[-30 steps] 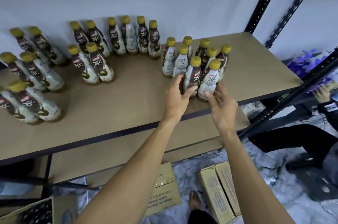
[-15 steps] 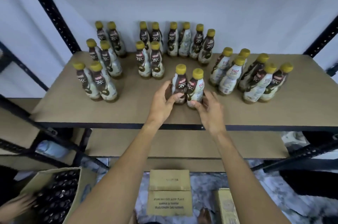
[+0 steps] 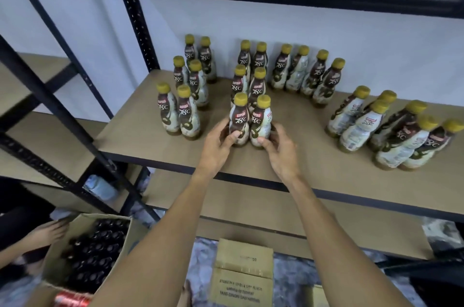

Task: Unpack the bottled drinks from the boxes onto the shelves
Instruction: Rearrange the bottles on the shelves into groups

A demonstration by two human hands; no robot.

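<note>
**Grip status.** My left hand (image 3: 216,146) is wrapped round the lower body of the left-hand bottle (image 3: 238,116), thumb across its front. My right hand (image 3: 281,151) holds the right-hand bottle (image 3: 261,121) the same way. Both hands are closed on their loads. The two bottles stand upright, side by side and touching, on the shelf board (image 3: 150,141) near its front edge.

**Positions relative to the grip.**
- Just behind the gripped pair stand two more pairs (image 3: 258,83), making a column two wide that runs back to the wall.
- Near the grip on its left is a parallel column (image 3: 185,113).
- Well off to the right is a looser cluster (image 3: 391,131).

**Reason for the hold.** A low grip, one bottle per hand, lets me steer both bases at once. It also holds the bottles shoulder to shoulder, so the pair lines up with the column behind. The labels face the front, where they can be read. I judge this to be the alignment step: the pair is set down but not yet released.

**Supply.** Below the grip and to its left, an open box (image 3: 95,251) on the floor holds dark-capped bottles, and another person's hand (image 3: 47,231) is at its flap. Directly below the grip lies a closed carton (image 3: 243,271). I judge that stock remains to unpack.

**Caution.** These bottles are tall and narrow, so a sideways nudge on release could topple the neighbouring pairs.
</note>
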